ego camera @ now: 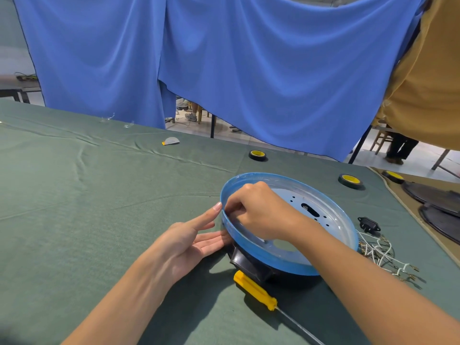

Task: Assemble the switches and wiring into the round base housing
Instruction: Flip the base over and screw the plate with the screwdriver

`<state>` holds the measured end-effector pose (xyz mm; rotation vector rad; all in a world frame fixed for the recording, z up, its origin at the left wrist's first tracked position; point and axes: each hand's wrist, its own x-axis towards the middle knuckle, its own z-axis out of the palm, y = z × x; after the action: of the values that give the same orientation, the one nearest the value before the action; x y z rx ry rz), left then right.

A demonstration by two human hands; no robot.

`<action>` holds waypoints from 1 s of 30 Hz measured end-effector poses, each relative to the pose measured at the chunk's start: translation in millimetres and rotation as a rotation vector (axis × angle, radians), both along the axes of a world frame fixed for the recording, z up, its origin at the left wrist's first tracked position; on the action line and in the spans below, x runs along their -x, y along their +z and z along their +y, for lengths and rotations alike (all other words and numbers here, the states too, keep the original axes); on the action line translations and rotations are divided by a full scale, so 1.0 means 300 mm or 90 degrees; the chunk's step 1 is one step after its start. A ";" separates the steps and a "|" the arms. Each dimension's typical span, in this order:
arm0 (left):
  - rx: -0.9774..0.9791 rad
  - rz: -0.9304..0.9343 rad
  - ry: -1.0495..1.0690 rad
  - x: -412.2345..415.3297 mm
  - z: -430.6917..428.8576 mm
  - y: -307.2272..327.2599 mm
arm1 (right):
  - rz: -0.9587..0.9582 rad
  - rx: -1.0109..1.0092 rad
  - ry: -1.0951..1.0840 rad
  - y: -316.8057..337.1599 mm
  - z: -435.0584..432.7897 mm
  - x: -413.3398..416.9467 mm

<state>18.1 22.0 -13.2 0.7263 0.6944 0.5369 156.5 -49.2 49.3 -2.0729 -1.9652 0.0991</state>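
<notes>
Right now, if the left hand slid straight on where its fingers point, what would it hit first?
The round base housing: the left hand, open, aims its fingers at the blue-rimmed side wall, and the index fingertip seems to touch the rim.

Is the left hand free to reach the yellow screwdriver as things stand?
Probably yes: the left hand is open against the housing, holds nothing, and the screwdriver lies uncovered on the cloth nearby.
</notes>
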 end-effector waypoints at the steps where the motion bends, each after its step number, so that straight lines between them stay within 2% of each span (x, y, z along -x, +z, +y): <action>1: -0.002 0.000 -0.004 0.001 0.001 0.000 | -0.001 -0.001 0.000 0.002 -0.001 0.000; 9: -0.038 0.043 -0.014 -0.004 0.001 -0.005 | -0.031 0.034 0.005 0.025 0.000 0.004; 13: -0.030 0.047 -0.022 -0.004 0.000 -0.006 | -0.039 0.043 0.002 0.030 0.004 0.007; 20: 0.019 0.067 -0.086 0.003 0.008 0.018 | -0.123 0.046 0.044 0.026 -0.004 0.010; 24: 0.038 0.049 -0.057 -0.006 0.002 0.019 | -0.112 0.028 0.043 0.024 -0.006 0.007; 30: -0.014 0.080 -0.026 -0.024 0.021 0.031 | -0.113 0.013 0.031 0.031 0.017 -0.012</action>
<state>25.2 28.5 -4.0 0.7978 0.7891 0.4647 160.1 -44.0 58.5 -2.1118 -2.1253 -0.0580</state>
